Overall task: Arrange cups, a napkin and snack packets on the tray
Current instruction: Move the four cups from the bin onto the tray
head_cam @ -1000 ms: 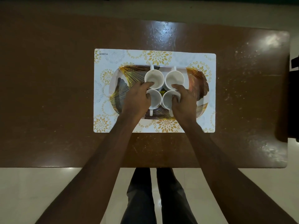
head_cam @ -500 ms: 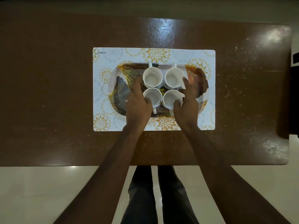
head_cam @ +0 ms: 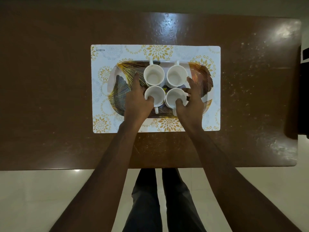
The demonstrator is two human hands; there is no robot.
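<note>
1. The tray point(head_cam: 120, 84) is the landmark: an oblong, leaf-patterned tray in gold, dark and white, lying flat in the middle of a placemat point(head_cam: 167, 51).
2. Four white cups stand upright and empty in a tight two-by-two cluster at the tray's centre.
3. The far-left cup point(head_cam: 153, 75) and the far-right cup point(head_cam: 176, 76) sit side by side toward the tray's far edge, their handles pointing away from the person.
4. The near-left cup point(head_cam: 156, 96) and the near-right cup point(head_cam: 173, 97) sit toward the tray's near edge, handles pointing back at the person.
5. The left hand point(head_cam: 136, 102) is grasping the near-left cup: its thumb hooks over the rim into the cup, its fingers wrap the cup's outer left side, and the index finger stretches over the tray beside the far-left cup.
6. The right hand point(head_cam: 190, 106) is grasping the near-right cup in mirror fashion, thumb inside the rim and fingers curled round the cup's right side, the index finger reaching toward the far-right cup.
7. The placemat, white with yellow floral rings, extends past the tray on every side.
8. The placemat lies on a dark brown, glossy bench point(head_cam: 50, 81).
9. Nearer than the tray, beyond the bench's edge, the person's dark trousers point(head_cam: 147, 198) show above a pale tiled floor point(head_cam: 33, 198).
</note>
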